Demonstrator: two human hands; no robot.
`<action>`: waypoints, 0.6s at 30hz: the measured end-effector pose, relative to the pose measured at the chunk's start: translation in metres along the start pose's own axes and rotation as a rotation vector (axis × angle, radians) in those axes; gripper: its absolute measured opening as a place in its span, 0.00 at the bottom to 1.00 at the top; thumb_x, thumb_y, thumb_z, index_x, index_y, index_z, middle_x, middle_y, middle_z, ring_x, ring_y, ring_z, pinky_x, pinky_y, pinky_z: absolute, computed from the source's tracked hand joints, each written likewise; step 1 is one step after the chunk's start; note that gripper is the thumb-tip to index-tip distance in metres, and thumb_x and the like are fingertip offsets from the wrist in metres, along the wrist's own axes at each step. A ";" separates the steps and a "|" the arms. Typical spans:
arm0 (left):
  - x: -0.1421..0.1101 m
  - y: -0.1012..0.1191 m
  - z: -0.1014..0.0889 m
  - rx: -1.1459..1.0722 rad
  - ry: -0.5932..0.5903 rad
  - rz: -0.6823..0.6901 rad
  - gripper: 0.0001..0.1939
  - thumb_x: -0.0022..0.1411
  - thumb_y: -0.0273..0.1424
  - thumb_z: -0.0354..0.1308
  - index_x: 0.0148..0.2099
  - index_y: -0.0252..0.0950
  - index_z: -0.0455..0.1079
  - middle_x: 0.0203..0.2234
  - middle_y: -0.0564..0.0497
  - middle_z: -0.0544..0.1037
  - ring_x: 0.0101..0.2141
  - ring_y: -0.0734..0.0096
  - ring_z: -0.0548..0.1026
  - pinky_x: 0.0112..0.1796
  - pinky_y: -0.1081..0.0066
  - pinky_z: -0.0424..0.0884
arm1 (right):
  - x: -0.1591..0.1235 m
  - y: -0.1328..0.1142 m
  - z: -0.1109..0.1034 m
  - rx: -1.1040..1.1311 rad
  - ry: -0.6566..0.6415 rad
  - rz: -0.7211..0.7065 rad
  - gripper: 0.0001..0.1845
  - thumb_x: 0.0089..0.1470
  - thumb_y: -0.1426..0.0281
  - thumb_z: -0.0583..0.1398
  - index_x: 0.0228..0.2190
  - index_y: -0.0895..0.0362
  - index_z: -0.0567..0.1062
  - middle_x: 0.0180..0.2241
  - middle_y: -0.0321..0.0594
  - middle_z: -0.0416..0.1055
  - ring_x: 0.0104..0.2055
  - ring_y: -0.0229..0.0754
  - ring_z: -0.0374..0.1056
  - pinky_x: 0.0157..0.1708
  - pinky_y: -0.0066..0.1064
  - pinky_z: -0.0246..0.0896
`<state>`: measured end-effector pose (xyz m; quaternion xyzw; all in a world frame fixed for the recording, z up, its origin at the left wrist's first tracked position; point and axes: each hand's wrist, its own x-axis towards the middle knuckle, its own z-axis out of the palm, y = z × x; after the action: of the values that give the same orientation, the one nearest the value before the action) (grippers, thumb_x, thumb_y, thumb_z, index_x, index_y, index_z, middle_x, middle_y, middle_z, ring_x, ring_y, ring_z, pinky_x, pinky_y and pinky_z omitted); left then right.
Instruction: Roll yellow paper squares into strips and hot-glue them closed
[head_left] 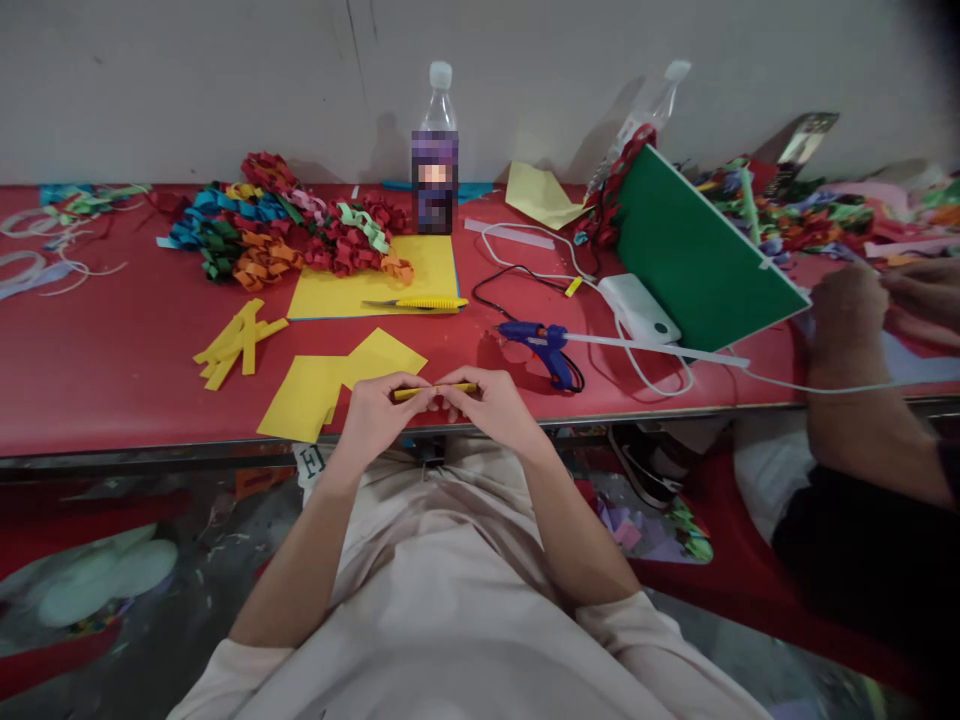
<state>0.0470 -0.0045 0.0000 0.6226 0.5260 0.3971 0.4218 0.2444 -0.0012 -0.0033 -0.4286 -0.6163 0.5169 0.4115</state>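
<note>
Near the table's front edge, my left hand (382,408) and my right hand (487,400) meet, both closed on a narrow yellow paper strip (414,393). Its ends show on either side of my fingertips; the middle is partly hidden by them. Beside my left hand lie yellow paper pieces (300,395), one overlapping another. A small pile of cut yellow strips (241,342) rests farther left. To the right of my right hand lies a blue glue gun (534,340) with a long glue stick (660,350) sticking out of its back.
A yellow utility knife (427,303) lies on a yellow sheet (424,265) beside colourful paper chains (277,225). Behind stands a bottle (435,150). On the right are a tilted green board (690,250), a white power bank (637,308) with cables, and a co-worker's hands (851,305).
</note>
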 end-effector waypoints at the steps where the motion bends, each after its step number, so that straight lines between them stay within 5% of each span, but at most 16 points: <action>1: -0.001 0.001 0.000 0.029 0.003 0.029 0.12 0.61 0.40 0.67 0.37 0.35 0.80 0.29 0.50 0.84 0.31 0.68 0.82 0.34 0.75 0.78 | -0.002 -0.002 0.001 -0.009 -0.008 -0.002 0.13 0.60 0.60 0.64 0.34 0.59 0.79 0.27 0.36 0.76 0.24 0.35 0.73 0.26 0.25 0.68; 7: -0.015 0.017 -0.015 0.074 -0.075 0.169 0.12 0.70 0.37 0.57 0.42 0.36 0.80 0.33 0.50 0.86 0.35 0.66 0.85 0.39 0.73 0.80 | -0.014 -0.010 -0.007 -0.126 -0.099 -0.143 0.15 0.68 0.65 0.54 0.42 0.55 0.80 0.28 0.37 0.80 0.27 0.38 0.78 0.28 0.25 0.66; 10: -0.019 0.021 -0.024 0.039 -0.131 0.127 0.12 0.68 0.36 0.58 0.45 0.36 0.80 0.34 0.49 0.86 0.36 0.63 0.85 0.40 0.70 0.81 | -0.017 -0.014 -0.010 -0.138 -0.166 -0.137 0.16 0.69 0.65 0.51 0.45 0.55 0.77 0.29 0.37 0.81 0.29 0.38 0.78 0.29 0.26 0.67; 15: -0.014 0.018 -0.022 -0.143 0.072 -0.178 0.14 0.56 0.40 0.69 0.35 0.34 0.79 0.26 0.48 0.84 0.28 0.62 0.84 0.30 0.71 0.80 | -0.015 -0.022 -0.005 -0.010 -0.026 0.106 0.15 0.63 0.59 0.59 0.30 0.56 0.71 0.24 0.35 0.77 0.18 0.36 0.72 0.20 0.24 0.59; 18: -0.010 0.015 -0.018 -0.073 0.069 -0.196 0.15 0.59 0.43 0.67 0.36 0.34 0.77 0.22 0.50 0.81 0.23 0.66 0.81 0.27 0.72 0.76 | -0.013 -0.022 -0.005 -0.077 0.068 0.222 0.21 0.59 0.53 0.62 0.26 0.54 0.67 0.18 0.32 0.72 0.14 0.35 0.64 0.16 0.26 0.51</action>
<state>0.0336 -0.0136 0.0194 0.5385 0.5838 0.3938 0.4626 0.2508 -0.0144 0.0184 -0.5271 -0.5701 0.5203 0.3556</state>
